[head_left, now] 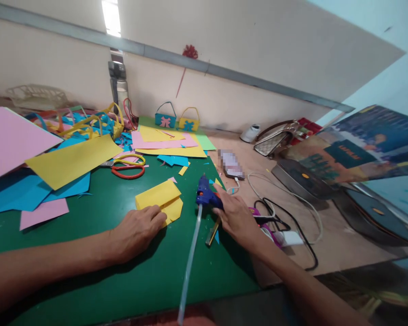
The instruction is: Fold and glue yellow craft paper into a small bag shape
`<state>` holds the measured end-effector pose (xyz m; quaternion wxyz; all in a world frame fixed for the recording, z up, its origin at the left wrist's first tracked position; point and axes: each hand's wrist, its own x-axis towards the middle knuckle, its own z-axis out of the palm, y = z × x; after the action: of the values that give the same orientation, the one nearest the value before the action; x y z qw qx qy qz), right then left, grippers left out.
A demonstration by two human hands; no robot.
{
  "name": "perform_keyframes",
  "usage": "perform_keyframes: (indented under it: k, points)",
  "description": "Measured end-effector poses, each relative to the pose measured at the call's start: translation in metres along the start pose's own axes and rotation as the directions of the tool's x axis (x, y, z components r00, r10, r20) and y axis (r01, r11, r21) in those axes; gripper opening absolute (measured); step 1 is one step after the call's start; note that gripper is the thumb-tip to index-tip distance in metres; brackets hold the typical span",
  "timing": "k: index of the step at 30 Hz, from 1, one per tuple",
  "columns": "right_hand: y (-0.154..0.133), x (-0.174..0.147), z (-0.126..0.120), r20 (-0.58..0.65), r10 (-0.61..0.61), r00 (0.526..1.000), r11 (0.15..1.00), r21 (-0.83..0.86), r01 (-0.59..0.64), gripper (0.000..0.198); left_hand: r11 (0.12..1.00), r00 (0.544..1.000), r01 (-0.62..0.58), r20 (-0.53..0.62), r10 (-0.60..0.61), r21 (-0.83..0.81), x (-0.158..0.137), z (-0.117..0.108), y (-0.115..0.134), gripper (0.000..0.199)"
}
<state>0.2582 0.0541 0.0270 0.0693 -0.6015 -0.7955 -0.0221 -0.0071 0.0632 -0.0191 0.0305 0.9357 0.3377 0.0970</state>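
Observation:
My right hand [236,215] is wrapped round the handle of a blue hot glue gun [204,192], its nozzle pointing away from me. A long clear glue stick [191,267] sticks out of the gun's back toward the table's near edge. My left hand [139,233] has its fingers curled on a folded piece of yellow paper [159,194], holding it against the green table top [98,280]. The fingertips partly cover the paper's near edge. A cutter knife [212,232] lies just below the glue gun, partly hidden by my right hand.
Scissors [128,171], coloured paper sheets [71,160] and a heap of scraps lie at the left. Two small paper bags [165,120] stand by the wall. A phone [231,164], cables [313,253], a power strip and a handbag [275,138] are at the right.

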Motion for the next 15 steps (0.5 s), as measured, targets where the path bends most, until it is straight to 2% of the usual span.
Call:
perform_keyframes:
  k: [3,5,7,11,13,15]
  points:
    - [0.002,0.013,0.007,0.034,0.027,0.999,0.971,-0.239,-0.018,0.063,1.0,1.0,-0.026,0.013,0.026,-0.001,0.0,-0.001,-0.001,0.02]
    - [0.002,0.017,0.008,0.043,0.043,0.998,0.948,-0.318,-0.027,0.068,0.999,0.999,-0.042,-0.001,0.042,-0.003,-0.001,-0.002,-0.002,0.022]
    - [0.0,0.019,0.006,0.041,0.04,0.998,0.937,-0.348,-0.023,0.068,0.998,0.998,-0.057,-0.026,0.057,0.0,-0.002,-0.002,-0.003,0.023]
    - [-0.008,0.015,0.001,0.021,0.024,0.999,0.913,-0.409,-0.013,0.045,0.996,0.995,-0.091,-0.044,0.092,0.015,-0.003,-0.001,-0.004,0.021]
    - [-0.016,0.011,-0.001,-0.012,-0.023,1.0,0.901,-0.434,0.015,0.037,0.995,0.994,-0.099,-0.041,0.1,0.019,-0.004,0.0,-0.004,0.021]
    - [-0.027,0.007,-0.001,-0.016,-0.112,0.994,0.906,-0.412,0.096,0.034,0.995,0.994,-0.102,-0.04,0.103,0.021,-0.004,0.001,-0.004,0.022]
